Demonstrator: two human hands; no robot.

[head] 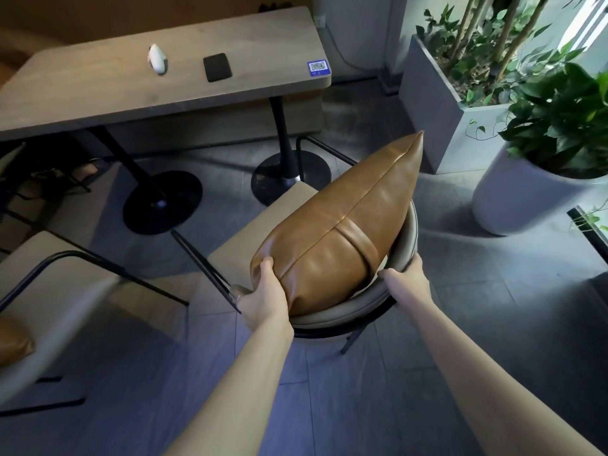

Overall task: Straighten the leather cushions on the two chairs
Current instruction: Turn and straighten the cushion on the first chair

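The tan cushion (342, 222) stands on the centre chair (329, 317), long axis running toward upper right. Left hand (263, 297) fingers grip its near corner; right hand (408, 278) holds the backrest. A second cushion (13, 343) is cut off lower left.

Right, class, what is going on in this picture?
A person stands behind a chair and handles a brown leather cushion propped against its curved backrest. The left hand grips the cushion's near left corner; the right hand holds the backrest rim beside the cushion. A second cushion lies on the other chair at the left edge, untouched.
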